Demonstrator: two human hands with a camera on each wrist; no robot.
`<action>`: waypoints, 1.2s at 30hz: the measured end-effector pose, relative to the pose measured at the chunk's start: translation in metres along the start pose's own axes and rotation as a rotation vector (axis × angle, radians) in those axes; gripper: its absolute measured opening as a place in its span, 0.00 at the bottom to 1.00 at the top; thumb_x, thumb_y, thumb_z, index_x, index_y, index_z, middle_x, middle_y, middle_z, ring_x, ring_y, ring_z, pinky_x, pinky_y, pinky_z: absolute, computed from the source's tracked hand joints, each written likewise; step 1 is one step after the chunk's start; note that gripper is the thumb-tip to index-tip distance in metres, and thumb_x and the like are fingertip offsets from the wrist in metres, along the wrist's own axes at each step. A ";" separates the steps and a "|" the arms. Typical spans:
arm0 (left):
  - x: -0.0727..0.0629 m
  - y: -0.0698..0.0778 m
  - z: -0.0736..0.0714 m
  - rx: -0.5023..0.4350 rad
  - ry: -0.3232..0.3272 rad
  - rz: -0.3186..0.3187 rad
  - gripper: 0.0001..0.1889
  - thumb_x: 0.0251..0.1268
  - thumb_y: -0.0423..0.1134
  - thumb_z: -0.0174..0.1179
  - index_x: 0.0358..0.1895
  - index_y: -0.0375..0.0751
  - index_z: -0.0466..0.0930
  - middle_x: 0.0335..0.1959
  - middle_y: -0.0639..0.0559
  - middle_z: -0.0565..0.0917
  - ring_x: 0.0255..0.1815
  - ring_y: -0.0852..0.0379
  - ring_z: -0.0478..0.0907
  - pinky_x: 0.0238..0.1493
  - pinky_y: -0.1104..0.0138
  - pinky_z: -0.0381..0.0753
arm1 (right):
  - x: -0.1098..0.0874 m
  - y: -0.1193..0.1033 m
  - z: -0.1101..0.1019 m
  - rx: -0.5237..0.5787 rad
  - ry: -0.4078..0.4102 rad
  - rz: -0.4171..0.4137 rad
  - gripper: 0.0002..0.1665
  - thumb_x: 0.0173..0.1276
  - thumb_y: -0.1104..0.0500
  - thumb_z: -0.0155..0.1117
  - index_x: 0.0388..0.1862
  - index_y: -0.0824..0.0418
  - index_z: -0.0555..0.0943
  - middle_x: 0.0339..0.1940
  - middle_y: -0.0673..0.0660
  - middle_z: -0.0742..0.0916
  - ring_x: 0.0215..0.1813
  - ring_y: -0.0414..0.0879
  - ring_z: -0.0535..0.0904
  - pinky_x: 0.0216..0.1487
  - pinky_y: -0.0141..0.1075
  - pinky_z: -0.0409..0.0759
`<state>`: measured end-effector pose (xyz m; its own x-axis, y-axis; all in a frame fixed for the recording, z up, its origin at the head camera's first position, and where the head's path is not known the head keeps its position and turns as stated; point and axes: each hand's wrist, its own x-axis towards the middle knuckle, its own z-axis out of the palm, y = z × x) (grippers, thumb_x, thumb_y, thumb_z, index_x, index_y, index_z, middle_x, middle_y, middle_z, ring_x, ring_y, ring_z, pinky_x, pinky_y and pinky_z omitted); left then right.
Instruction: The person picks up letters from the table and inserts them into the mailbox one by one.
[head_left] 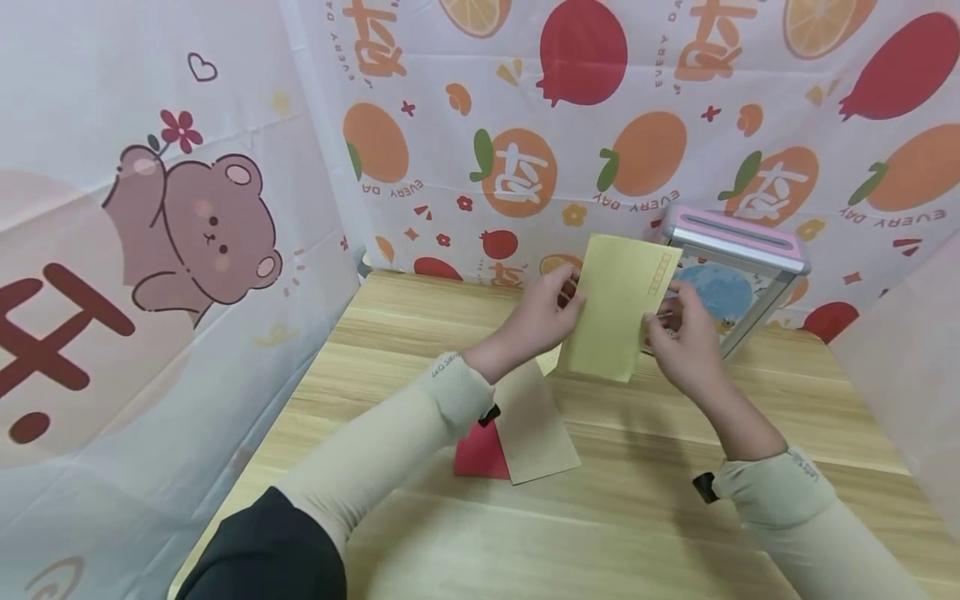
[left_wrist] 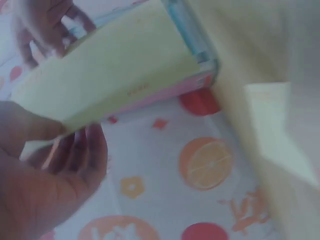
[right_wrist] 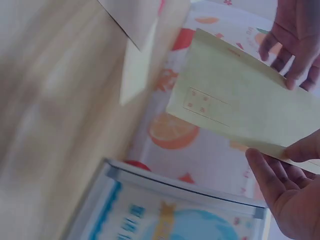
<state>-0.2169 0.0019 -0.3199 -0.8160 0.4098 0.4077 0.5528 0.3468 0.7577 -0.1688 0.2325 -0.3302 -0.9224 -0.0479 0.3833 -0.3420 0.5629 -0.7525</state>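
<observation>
A pale yellow envelope [head_left: 617, 312] with a row of small orange postcode boxes is held up between both hands, tilted above the table. My left hand [head_left: 542, 315] pinches its left long edge between thumb and fingers. On the opposite long edge, my right hand [head_left: 688, 340] grips it the same way. The right wrist view shows the envelope's [right_wrist: 235, 95] other face, with a printed square and lines. Below lie a tan envelope [head_left: 536, 429], a red one [head_left: 483, 454] partly under it, and another yellow one [head_left: 550, 361], mostly hidden.
Behind the right hand stands a silver-framed box [head_left: 750, 287] with a pink slotted top [head_left: 731, 231] and a blue picture on its front. The wooden table [head_left: 637, 517] meets a fruit-printed cloth [head_left: 450, 167] at the back. A bear-printed cloth [head_left: 217, 225] hangs at left.
</observation>
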 end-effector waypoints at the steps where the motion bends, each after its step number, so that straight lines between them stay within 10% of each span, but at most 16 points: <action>1: 0.006 0.004 -0.003 -0.004 0.000 0.010 0.05 0.78 0.29 0.56 0.49 0.31 0.78 0.40 0.39 0.86 0.42 0.49 0.85 0.44 0.67 0.85 | 0.004 -0.003 -0.003 -0.013 0.027 -0.024 0.28 0.80 0.65 0.57 0.75 0.70 0.65 0.49 0.68 0.83 0.46 0.56 0.85 0.37 0.23 0.81; 21: 0.099 0.077 -0.032 0.128 0.000 0.260 0.02 0.80 0.30 0.54 0.44 0.36 0.71 0.28 0.50 0.77 0.31 0.57 0.75 0.37 0.72 0.73 | 0.071 -0.050 -0.070 -0.182 0.356 -0.093 0.24 0.79 0.59 0.58 0.72 0.48 0.72 0.50 0.53 0.84 0.47 0.36 0.81 0.50 0.23 0.80; 36: 0.149 0.105 -0.007 0.157 0.013 0.299 0.06 0.81 0.31 0.50 0.41 0.39 0.64 0.28 0.50 0.66 0.32 0.58 0.67 0.39 0.73 0.64 | 0.103 -0.036 -0.113 -0.136 0.483 -0.066 0.21 0.81 0.59 0.56 0.68 0.45 0.74 0.46 0.32 0.79 0.52 0.34 0.81 0.53 0.25 0.79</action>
<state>-0.2817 0.0940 -0.1760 -0.6154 0.5029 0.6070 0.7863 0.3388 0.5166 -0.2312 0.3003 -0.2031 -0.7001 0.2825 0.6558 -0.3405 0.6753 -0.6543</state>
